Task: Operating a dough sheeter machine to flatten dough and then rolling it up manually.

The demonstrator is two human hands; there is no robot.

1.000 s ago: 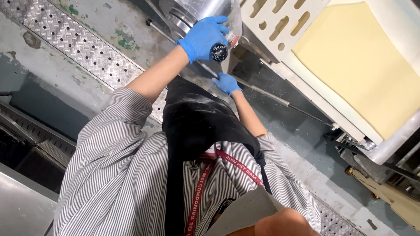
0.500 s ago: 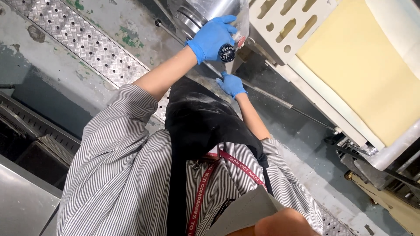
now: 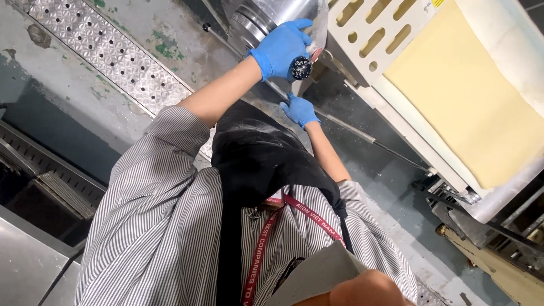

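Both gloved hands have barely shifted over the last second: the left hand (image 3: 280,48) stays clenched round the black knob (image 3: 301,68) beside the steel drum (image 3: 272,17), while the right hand (image 3: 300,110) rests loosely open just below, holding nothing, so the work is paused at that knob.

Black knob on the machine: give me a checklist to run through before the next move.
1. Left hand closed around the black knob: ok.
2. Both hands gloved: ok.
3. Right hand holding anything: cannot tell. It reaches into the dark gap below the knob.
4. Red lanyard away from the machine: ok, it lies against the chest.
5. Yellow sheet flat on the white bed: ok.
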